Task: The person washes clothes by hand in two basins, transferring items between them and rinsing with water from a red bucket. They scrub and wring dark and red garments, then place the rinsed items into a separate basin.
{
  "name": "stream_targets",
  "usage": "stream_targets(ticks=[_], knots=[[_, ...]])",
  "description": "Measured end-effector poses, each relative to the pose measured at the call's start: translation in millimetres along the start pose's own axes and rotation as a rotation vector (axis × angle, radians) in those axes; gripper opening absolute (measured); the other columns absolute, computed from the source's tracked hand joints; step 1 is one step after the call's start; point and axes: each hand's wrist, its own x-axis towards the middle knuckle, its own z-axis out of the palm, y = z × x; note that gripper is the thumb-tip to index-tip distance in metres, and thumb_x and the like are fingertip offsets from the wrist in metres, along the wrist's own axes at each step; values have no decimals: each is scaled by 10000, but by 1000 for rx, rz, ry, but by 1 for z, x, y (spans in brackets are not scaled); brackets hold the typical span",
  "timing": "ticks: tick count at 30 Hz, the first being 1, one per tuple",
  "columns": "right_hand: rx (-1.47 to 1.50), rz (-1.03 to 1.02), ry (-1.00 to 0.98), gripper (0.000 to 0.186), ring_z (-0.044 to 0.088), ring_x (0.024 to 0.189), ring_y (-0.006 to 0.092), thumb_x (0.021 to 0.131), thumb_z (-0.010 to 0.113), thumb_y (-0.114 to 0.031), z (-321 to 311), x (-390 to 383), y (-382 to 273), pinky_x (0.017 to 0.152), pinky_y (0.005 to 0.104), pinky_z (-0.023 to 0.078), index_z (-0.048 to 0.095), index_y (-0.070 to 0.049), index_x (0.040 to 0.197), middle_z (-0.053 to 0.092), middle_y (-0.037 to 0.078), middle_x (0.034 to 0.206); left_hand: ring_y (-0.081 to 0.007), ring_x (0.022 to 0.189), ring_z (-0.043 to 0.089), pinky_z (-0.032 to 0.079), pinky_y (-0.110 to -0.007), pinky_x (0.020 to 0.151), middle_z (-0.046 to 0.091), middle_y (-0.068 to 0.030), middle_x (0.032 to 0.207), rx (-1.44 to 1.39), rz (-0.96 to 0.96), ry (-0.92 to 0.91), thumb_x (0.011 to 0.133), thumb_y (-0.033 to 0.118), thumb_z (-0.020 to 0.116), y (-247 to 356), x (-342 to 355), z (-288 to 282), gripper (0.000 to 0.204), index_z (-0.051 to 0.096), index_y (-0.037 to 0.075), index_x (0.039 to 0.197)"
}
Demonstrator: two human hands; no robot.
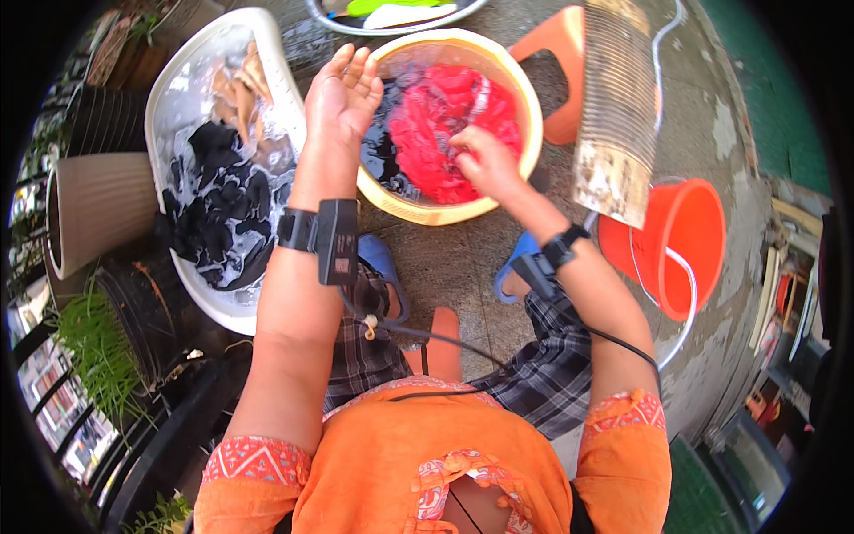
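Note:
A bright red wet cloth (436, 125) lies bunched in a round yellow tub (425, 214) of dark water. My right hand (485, 162) is closed at the cloth's right side, its fingers pinching a fold of it. Palm up over the tub's left rim, my left hand (345, 96) has its fingers stretched out and holds nothing. To the left stands a long white tub (283, 53) of soapy water. Soaking in it are black cloth (222, 214) and a tan cloth (242, 93).
At the right, a ribbed washboard (614, 98) leans by an orange stool (565, 84) and above an orange bucket (698, 240) with a white hose (689, 294). A metal basin (396, 20) sits at the far edge. Planters (102, 209) line the left railing.

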Motion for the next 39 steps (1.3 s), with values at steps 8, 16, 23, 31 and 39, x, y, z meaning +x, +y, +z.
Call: stream_targets(ticks=[8, 16, 23, 31, 39], knots=[[-251, -137, -154, 525, 450, 1162, 334, 739, 632, -140, 164, 84, 31, 952, 391, 393, 476, -118, 1240, 473, 174, 1263, -173, 808, 583, 473, -309, 701, 611, -69, 973, 31, 112, 65, 908, 159, 426, 26, 1, -15, 234, 538, 86, 1100], [-540, 335, -236, 312, 610, 884, 326, 758, 626, -286, 91, 60, 99, 767, 432, 478, 603, -130, 1027, 640, 160, 909, -171, 813, 595, 486, -332, 724, 614, -56, 972, -15, 89, -21, 911, 174, 446, 33, 1, -12, 216, 540, 72, 1077], [546, 414, 319, 204, 534, 732, 101, 851, 603, -180, -19, 60, 95, 686, 253, 439, 617, 5, 937, 612, 3, 808, -174, 829, 596, 485, -333, 720, 620, -61, 973, -36, 120, -37, 921, 172, 413, 38, -4, -11, 212, 557, 75, 1043], [-439, 385, 113, 352, 614, 798, 356, 778, 615, -385, -59, 70, 51, 706, 405, 470, 627, -58, 910, 624, 210, 817, -167, 800, 590, 456, -308, 705, 630, -42, 909, -102, 153, 19, 894, 181, 471, 42, 0, -13, 192, 587, 93, 1019], [-673, -115, -53, 373, 566, 996, 255, 691, 690, -266, 66, 105, 9, 850, 376, 466, 609, -107, 1018, 583, 86, 1078, -173, 824, 584, 460, -317, 707, 622, -53, 940, -67, 157, 52, 888, 173, 475, 40, 11, -15, 200, 582, 91, 1036]])
